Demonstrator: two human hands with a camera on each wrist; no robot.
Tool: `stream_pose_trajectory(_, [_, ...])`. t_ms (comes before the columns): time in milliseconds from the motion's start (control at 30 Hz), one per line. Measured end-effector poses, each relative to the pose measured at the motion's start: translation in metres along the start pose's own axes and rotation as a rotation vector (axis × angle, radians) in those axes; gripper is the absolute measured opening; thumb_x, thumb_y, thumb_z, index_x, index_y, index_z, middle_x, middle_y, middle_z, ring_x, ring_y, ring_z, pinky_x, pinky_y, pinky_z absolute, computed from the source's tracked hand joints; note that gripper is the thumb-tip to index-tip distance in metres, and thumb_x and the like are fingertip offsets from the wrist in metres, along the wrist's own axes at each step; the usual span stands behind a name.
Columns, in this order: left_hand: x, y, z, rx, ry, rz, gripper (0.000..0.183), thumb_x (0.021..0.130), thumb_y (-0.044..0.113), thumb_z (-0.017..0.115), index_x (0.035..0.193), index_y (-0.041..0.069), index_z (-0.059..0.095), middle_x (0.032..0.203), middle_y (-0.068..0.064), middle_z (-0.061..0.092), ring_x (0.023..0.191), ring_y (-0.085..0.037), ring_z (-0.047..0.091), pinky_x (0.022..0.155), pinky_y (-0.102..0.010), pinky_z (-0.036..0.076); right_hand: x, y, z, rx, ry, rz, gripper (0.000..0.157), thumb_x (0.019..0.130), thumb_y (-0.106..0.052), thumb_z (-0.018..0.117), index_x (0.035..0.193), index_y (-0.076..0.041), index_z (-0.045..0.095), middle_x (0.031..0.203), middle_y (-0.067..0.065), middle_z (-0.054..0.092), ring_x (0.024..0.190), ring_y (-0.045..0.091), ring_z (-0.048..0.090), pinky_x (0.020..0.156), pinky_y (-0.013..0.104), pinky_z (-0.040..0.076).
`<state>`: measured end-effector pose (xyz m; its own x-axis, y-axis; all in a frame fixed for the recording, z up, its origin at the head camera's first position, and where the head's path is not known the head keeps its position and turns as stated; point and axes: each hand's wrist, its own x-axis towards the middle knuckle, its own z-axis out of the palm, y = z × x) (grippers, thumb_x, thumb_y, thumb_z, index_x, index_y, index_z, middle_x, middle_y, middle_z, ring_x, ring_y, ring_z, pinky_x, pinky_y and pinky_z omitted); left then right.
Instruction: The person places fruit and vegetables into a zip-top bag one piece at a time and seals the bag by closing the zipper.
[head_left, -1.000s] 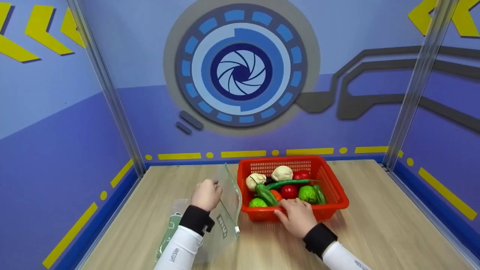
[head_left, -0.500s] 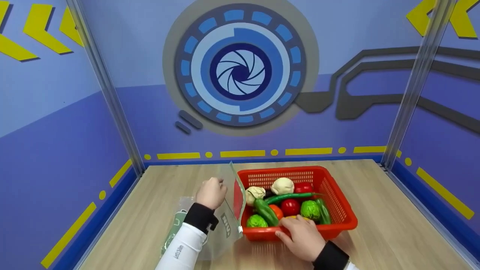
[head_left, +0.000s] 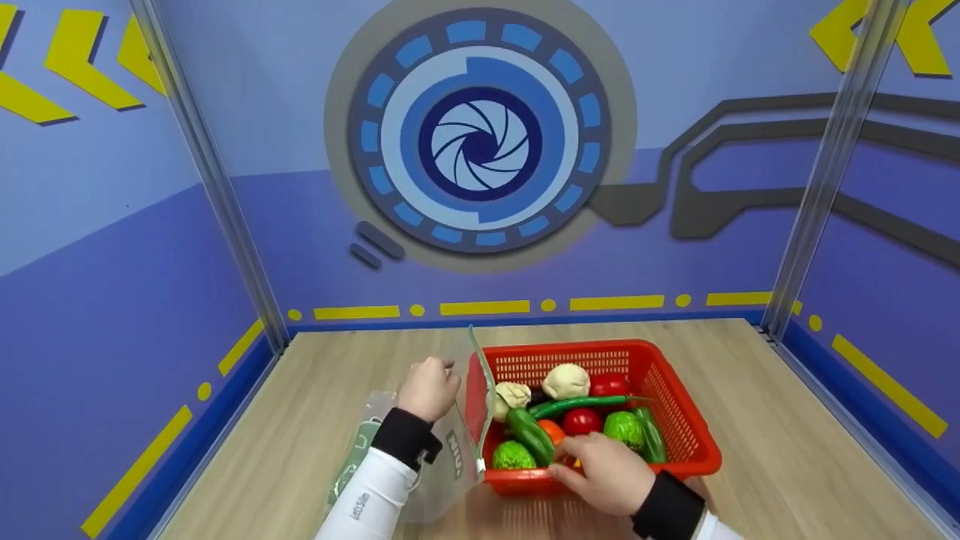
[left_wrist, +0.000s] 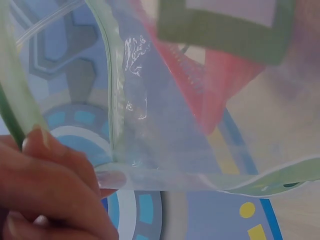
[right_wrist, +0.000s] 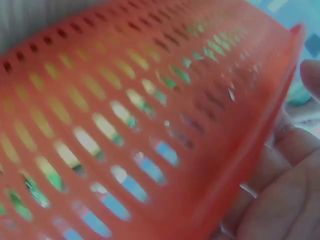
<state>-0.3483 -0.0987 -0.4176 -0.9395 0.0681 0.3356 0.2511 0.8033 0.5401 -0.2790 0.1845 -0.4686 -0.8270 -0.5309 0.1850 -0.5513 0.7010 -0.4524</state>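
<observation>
My left hand [head_left: 429,388] pinches the upper edge of a clear zip bag [head_left: 450,472] marked with dark lettering. The bag stands upright with its mouth facing right, and its white slider is near the lower corner. The bag's mouth overlaps the left end of a red plastic basket [head_left: 694,420]. Fingers of my right hand [head_left: 611,472] hook over the basket's front rim, with the thumb outside. Inside lie a cucumber [head_left: 529,435], a long green pepper [head_left: 577,406], a tomato [head_left: 582,421], two whitish round vegetables [head_left: 566,381], and green leafy balls [head_left: 624,429].
A flat clear packet with a green print [head_left: 360,442] lies on the wooden table [head_left: 780,442], partly behind the left forearm. Blue printed walls [head_left: 285,247] enclose the table's back and sides, with metal posts [head_left: 832,172] at the corners.
The basket has slid toward me, and my right hand has come nearer with it. My left hand and the bag have shifted slightly right, so the bag's mouth now overlaps the basket's left end.
</observation>
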Motion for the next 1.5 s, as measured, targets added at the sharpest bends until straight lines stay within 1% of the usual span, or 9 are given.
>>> stream_pose_trajectory(133, [0.000, 0.002, 0.001, -0.018, 0.000, -0.004, 0.032, 0.092, 0.006, 0.061, 0.118, -0.007, 0.074, 0.119, -0.026, 0.073, 0.055, -0.017, 0.050, 0.053, -0.027, 0.040, 0.022, 0.001, -0.021, 0.030, 0.120, -0.001, 0.020, 0.102, -0.037, 0.063, 0.099, -0.019, 0.073, 0.089, -0.009, 0.070, 0.076, 0.004, 0.061, 0.069, 0.027, 0.052])
stream_pose_trajectory(233, [0.001, 0.003, 0.000, -0.020, 0.003, -0.008, 0.032, 0.092, 0.007, 0.061, 0.119, -0.006, 0.074, 0.120, -0.025, 0.073, 0.054, -0.016, 0.046, 0.051, -0.026, 0.037, 0.042, 0.006, -0.038, 0.063, 0.193, 0.061, 0.013, 0.101, -0.027, 0.065, 0.102, -0.016, 0.072, 0.089, -0.004, 0.071, 0.073, 0.006, 0.060, 0.068, 0.027, 0.053])
stream_pose_trajectory(433, [0.000, 0.004, 0.002, -0.028, 0.000, -0.017, 0.032, 0.093, 0.007, 0.061, 0.119, -0.006, 0.073, 0.120, -0.025, 0.073, 0.052, -0.016, 0.045, 0.050, -0.026, 0.037, 0.079, 0.029, -0.055, 0.127, 0.223, 0.218, 0.022, 0.102, -0.022, 0.063, 0.116, -0.006, 0.070, 0.107, 0.008, 0.073, 0.094, 0.022, 0.068, 0.087, 0.044, 0.056])
stream_pose_trajectory(533, [0.000, 0.003, 0.003, -0.027, -0.005, -0.014, 0.032, 0.093, 0.007, 0.061, 0.119, -0.006, 0.073, 0.120, -0.026, 0.073, 0.053, -0.016, 0.047, 0.052, -0.027, 0.039, 0.091, 0.044, -0.054, 0.142, 0.205, 0.273, 0.033, 0.103, -0.024, 0.062, 0.129, -0.003, 0.066, 0.125, 0.017, 0.070, 0.114, 0.034, 0.066, 0.099, 0.052, 0.052])
stream_pose_trajectory(700, [0.000, 0.002, 0.004, -0.025, -0.013, -0.008, 0.032, 0.093, 0.008, 0.062, 0.119, -0.006, 0.073, 0.120, -0.026, 0.072, 0.058, -0.018, 0.054, 0.058, -0.030, 0.046, 0.101, 0.061, -0.042, 0.105, 0.178, 0.346, 0.047, 0.101, -0.026, 0.065, 0.140, -0.002, 0.058, 0.142, 0.027, 0.058, 0.135, 0.049, 0.050, 0.109, 0.062, 0.042])
stream_pose_trajectory(867, [0.001, 0.001, 0.006, -0.009, -0.001, -0.003, 0.031, 0.093, 0.008, 0.063, 0.118, -0.006, 0.074, 0.119, -0.026, 0.073, 0.066, -0.021, 0.062, 0.064, -0.034, 0.052, 0.106, 0.072, -0.030, 0.075, 0.150, 0.385, 0.050, 0.097, -0.027, 0.070, 0.137, -0.001, 0.058, 0.138, 0.030, 0.056, 0.131, 0.053, 0.048, 0.106, 0.064, 0.042])
stream_pose_trajectory(1167, [0.001, 0.001, 0.006, -0.001, 0.009, 0.013, 0.030, 0.091, 0.008, 0.063, 0.116, -0.004, 0.075, 0.118, -0.025, 0.074, 0.080, -0.028, 0.072, 0.067, -0.038, 0.055, 0.109, 0.083, -0.015, 0.071, 0.140, 0.382, 0.057, 0.088, -0.028, 0.080, 0.133, 0.001, 0.060, 0.127, 0.026, 0.066, 0.110, 0.036, 0.063, 0.096, 0.051, 0.050])
stream_pose_trajectory(1367, [0.001, 0.000, 0.007, -0.008, 0.005, 0.010, 0.030, 0.092, 0.006, 0.063, 0.116, -0.005, 0.075, 0.117, -0.025, 0.074, 0.074, -0.024, 0.069, 0.065, -0.035, 0.053, 0.114, 0.083, -0.007, 0.066, 0.114, 0.369, 0.062, 0.087, -0.027, 0.081, 0.139, -0.002, 0.058, 0.128, 0.025, 0.065, 0.109, 0.036, 0.063, 0.091, 0.049, 0.052])
stream_pose_trajectory(1500, [0.001, 0.000, 0.007, -0.016, 0.009, 0.008, 0.029, 0.092, 0.006, 0.063, 0.116, -0.006, 0.075, 0.117, -0.026, 0.074, 0.065, -0.020, 0.061, 0.061, -0.033, 0.050, 0.118, 0.086, 0.000, 0.016, 0.097, 0.372, 0.064, 0.085, -0.027, 0.082, 0.139, -0.004, 0.058, 0.126, 0.026, 0.063, 0.111, 0.041, 0.060, 0.092, 0.053, 0.051])
